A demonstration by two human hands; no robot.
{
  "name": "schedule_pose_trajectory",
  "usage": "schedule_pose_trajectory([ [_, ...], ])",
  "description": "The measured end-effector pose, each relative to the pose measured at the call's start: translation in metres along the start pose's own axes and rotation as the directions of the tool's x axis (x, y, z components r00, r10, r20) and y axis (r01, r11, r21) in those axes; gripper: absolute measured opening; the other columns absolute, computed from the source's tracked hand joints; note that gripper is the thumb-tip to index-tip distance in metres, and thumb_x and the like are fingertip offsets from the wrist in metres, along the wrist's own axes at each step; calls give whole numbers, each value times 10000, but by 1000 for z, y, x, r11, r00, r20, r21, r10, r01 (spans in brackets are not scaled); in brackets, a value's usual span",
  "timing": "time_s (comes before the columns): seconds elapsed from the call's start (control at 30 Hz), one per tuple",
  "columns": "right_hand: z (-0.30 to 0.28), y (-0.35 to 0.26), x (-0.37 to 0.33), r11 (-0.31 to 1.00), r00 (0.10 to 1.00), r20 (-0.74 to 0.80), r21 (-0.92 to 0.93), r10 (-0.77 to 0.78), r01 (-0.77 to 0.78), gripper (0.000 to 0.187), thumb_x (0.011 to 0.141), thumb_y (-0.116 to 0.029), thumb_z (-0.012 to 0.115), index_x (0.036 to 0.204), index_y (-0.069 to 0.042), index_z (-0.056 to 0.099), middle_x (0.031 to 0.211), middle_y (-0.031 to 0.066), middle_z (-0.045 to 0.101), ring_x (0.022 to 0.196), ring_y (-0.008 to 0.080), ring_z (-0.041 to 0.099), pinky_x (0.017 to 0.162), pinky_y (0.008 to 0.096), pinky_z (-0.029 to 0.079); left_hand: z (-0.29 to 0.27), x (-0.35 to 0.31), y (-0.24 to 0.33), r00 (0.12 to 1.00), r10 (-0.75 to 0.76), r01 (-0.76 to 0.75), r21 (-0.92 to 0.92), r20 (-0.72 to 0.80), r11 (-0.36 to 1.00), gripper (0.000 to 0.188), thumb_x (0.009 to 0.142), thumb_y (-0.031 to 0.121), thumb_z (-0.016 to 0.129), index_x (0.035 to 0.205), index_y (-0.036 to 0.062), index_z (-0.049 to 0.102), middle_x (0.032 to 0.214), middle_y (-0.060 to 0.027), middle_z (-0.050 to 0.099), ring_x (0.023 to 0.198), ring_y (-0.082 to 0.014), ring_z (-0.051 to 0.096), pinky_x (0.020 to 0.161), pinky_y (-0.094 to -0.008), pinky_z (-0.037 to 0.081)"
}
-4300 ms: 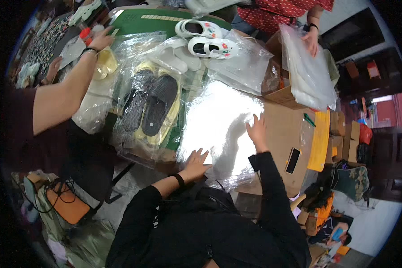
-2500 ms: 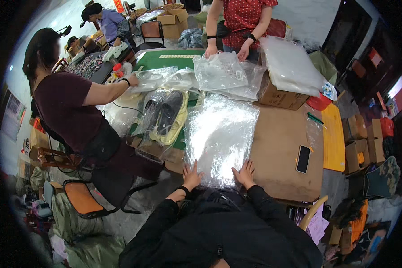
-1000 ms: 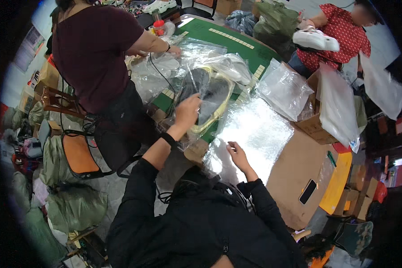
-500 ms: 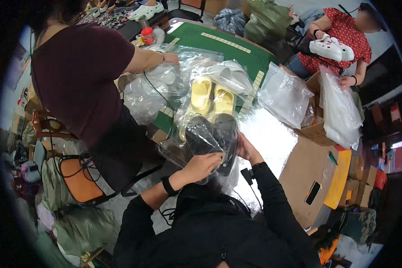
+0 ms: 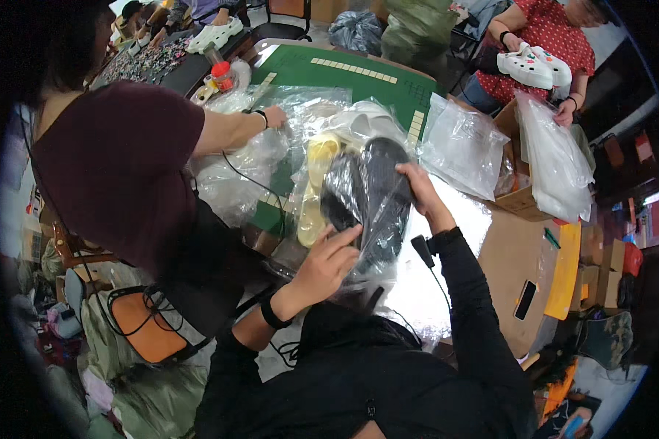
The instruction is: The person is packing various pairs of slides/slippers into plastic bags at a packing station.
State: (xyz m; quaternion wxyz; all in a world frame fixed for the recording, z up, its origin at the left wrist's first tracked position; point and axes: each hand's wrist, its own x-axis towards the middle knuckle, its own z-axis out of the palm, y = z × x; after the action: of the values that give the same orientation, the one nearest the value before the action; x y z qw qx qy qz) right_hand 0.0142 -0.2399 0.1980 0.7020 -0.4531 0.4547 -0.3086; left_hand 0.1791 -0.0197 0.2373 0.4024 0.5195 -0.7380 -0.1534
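A pair of black clog-like shoes lies inside a transparent plastic bag in front of me. My right hand grips the bagged pair at its right edge, thumb on top near the upper end. At the lower left, my left hand rests its outstretched fingertips against the plastic, beside the left shoe. Behind and left of the black pair are pale yellow clogs, partly covered by plastic. White shoes in a bag lie farther back.
At left a person in a dark shirt reaches over plastic bags. At right a person in a red dotted top holds white clogs beside a carton of plastic bags. A phone lies on the brown board.
The bagged black shoes have moved up and right with my right hand. My left hand's fingers have spread from a pinch on the plastic. The dark-shirted person's hand has shifted slightly.
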Motion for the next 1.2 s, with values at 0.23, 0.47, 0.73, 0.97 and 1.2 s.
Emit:
schedule_pose_trajectory([
  [0.23, 0, 18, 29, 931, 997, -71, 360, -34, 57, 342, 816, -254, 569, 1052, -13, 507, 900, 55, 566, 776, 166, 558, 687, 292, 466, 11, -7, -20, 963, -245, 224, -165, -114, 960, 238, 826, 50, 515, 1059, 13, 538, 1191, -156, 520, 1065, -321, 495, 961, -415, 328],
  [0.47, -25, 107, 53, 931, 960, -260, 366, 99, 3, 485, 855, -273, 577, 1193, -3, 357, 1081, 115, 526, 943, 229, 551, 814, 340, 463, 25, -9, -15, 964, -241, 238, 42, 107, 970, 408, 838, 92, 497, 1233, 23, 428, 1328, -200, 359, 1195, -349, 373, 1009, -454, 223],
  [0.73, -27, 91, 9, 884, 905, -268, -425, -330, 196, 652, 850, -331, 533, 1308, 49, 267, 1303, 241, 375, 1208, 305, 378, 982, 346, 305, 19, 25, 62, 975, -167, 146, 147, 147, 978, 498, 870, 189, 488, 1321, 39, 340, 1385, -182, 283, 1303, -330, 229, 1044, -491, 118],
  [0.97, -72, 137, -109, 935, 989, 16, -324, -150, 147, 557, 820, -266, 582, 1263, -29, 340, 1213, 200, 445, 1027, 280, 514, 836, 347, 433, 4, 59, 180, 762, 192, 428, -704, 618, 567, 496, 961, 214, 283, 1358, -65, 180, 1430, -135, 219, 1329, -201, 162, 1068, -302, 105],
  [1.2, -120, 168, -195, 916, 998, -38, -401, -48, 28, 454, 828, -248, 566, 1206, -46, 416, 1150, 167, 503, 914, 226, 532, 797, 326, 431, 11, 59, 276, 436, 828, 278, -928, 353, 249, 841, 866, 613, 183, 1367, -60, 124, 1440, -235, 62, 1334, -385, -39, 1031, -522, -12],
])
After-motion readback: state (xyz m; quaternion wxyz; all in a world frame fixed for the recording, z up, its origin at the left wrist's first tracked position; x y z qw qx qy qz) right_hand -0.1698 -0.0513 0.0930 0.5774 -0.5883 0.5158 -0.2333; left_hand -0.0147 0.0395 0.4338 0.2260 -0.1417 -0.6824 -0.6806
